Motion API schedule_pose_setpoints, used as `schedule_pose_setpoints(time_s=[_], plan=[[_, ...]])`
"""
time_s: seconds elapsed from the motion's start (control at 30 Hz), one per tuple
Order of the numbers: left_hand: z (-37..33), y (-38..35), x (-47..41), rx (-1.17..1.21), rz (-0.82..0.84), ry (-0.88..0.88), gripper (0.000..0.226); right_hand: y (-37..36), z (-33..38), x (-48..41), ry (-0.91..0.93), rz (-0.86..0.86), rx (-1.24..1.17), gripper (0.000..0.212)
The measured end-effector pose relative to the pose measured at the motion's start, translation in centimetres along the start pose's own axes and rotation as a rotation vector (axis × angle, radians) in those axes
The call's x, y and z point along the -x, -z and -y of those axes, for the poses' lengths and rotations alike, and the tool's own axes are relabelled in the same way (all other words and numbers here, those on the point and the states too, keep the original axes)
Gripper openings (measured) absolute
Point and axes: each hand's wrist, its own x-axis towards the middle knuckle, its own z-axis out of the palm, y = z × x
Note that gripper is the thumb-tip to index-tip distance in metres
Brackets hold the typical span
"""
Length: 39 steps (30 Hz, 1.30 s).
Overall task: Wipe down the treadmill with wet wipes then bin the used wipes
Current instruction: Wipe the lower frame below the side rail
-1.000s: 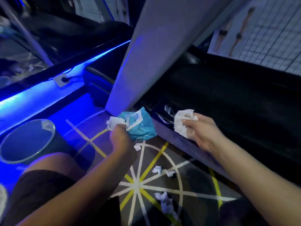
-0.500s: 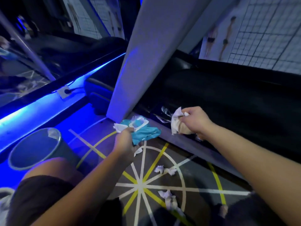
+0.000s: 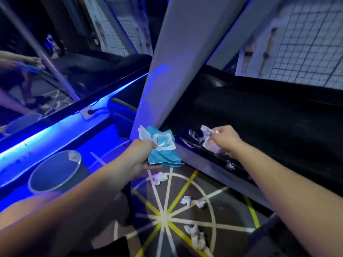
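My left hand grips a teal wet-wipe packet with a white flap lid, held just above the floor beside the treadmill's grey upright post. My right hand pinches a crumpled white wipe against the treadmill's side rail, next to the dark belt. A round bin stands at the lower left with a wipe on its far rim.
Three crumpled used wipes lie on the floor: one under the packet, one on the circle marking, one nearer me. A blue-lit ledge with a wall socket and a mirror run along the left.
The view has tilted up and both hands sit higher. My right hand turned from a flat hold on the wipe to a pinch, bunching it up on the rail. My left hand kept the packet.
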Motion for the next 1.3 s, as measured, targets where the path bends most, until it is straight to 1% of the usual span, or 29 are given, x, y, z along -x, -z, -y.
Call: schedule_pose_setpoints(time_s=[0.1,0.13,0.2,0.27,0.33,0.4,0.5,0.57,0.67,0.8,0.87,1.07,1.17,1.3], plan=[[0.8,0.2,-2.9,0.063,-0.041,0.055,0.028,-1.0,-0.3,-1.6,0.023,0.003,-0.011,0.039],[1.2,0.3,-4.3,0.093,-0.062,0.074,0.029,-1.3,-0.3,-2.1,0.038,0.008,0.006,0.035],[2.1,0.6,-6.6,0.192,-0.076,0.124,0.033,-1.9,-0.6,-3.1,0.063,0.037,0.048,0.016],[3.4,0.6,-8.0,0.336,-0.027,0.19,0.029,-2.2,-1.0,-4.3,0.09,0.016,0.148,0.023],[4.5,0.4,-9.1,0.442,0.01,0.234,0.028,-2.4,-1.4,-5.5,0.156,-0.035,0.3,0.029],[5.1,0.0,-10.2,0.462,0.026,0.236,0.032,-2.9,-1.7,-6.6,0.262,-0.028,0.43,0.031],[4.4,-0.7,-12.0,0.467,0.028,0.247,0.036,-4.7,-2.1,-9.3,0.408,0.002,0.515,0.045],[3.9,-1.1,-13.0,0.489,0.008,0.253,0.037,-6.6,-2.4,-11.5,0.431,0.005,0.599,0.039],[3.7,-1.4,-13.6,0.486,-0.02,0.267,0.036,-9.3,-0.7,-13.2,0.371,0.058,0.752,0.032],[3.6,-1.4,-13.8,0.459,-0.004,0.308,0.032,-11.7,1.0,-14.5,0.23,0.13,0.876,0.04],[3.4,-1.1,-13.6,0.455,-0.004,0.316,0.031,-12.2,0.9,-14.6,0.193,0.178,0.937,0.042],[3.2,-1.1,-12.5,0.492,-0.029,0.316,0.036,-11.2,0.7,-12.9,0.159,0.217,1.009,0.046],[3.2,-2.1,-11.3,0.516,-0.028,0.31,0.034,-10.7,0.0,-12.0,0.154,0.261,1.015,0.044],[3.8,-3.1,-10.5,0.517,-0.024,0.308,0.032,-11.0,-0.9,-12.2,0.152,0.272,1.011,0.046]])
